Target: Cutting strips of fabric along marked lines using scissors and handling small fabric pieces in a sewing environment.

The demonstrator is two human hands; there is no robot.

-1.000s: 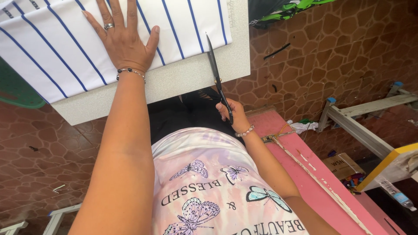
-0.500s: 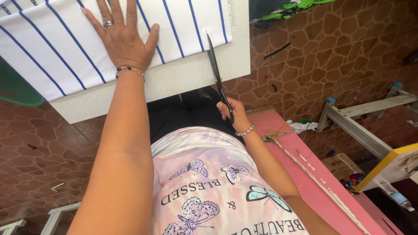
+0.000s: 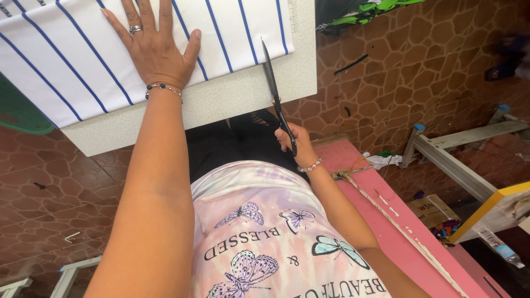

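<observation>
Flat and spread, the left hand [image 3: 156, 47] presses palm-down on a white cloth with blue stripes [image 3: 72, 66], fingers fanned toward the far edge and thumb out to the right. It wears a ring on one finger and a dark beaded bracelet [image 3: 163, 88] at the wrist. The cloth lies across a pale speckled board [image 3: 232, 99], covering most of it and leaving a bare strip along the near edge and the right side.

To the right and nearer the body, the right hand [image 3: 292, 144] is closed around the handles of a pair of black scissors [image 3: 274, 94], fingers through the loops. The blades point away from the person and look shut or nearly so, lying over the bare strip of board with the tip at the near right edge of the striped cloth. A light beaded bracelet [image 3: 312, 165] circles this wrist.

Below the hands is the person's pink tie-dye shirt printed with butterflies [image 3: 276, 237]. A pink bench or plank [image 3: 397, 221] with chipped paint runs off to the near right. A brown floor with a stone pattern [image 3: 430, 66] lies around the board. A green leafy cloth [image 3: 375, 11] sits at the far right, a metal frame [image 3: 458, 149] stands at the right, and a green thing [image 3: 22, 113] shows at the left edge.
</observation>
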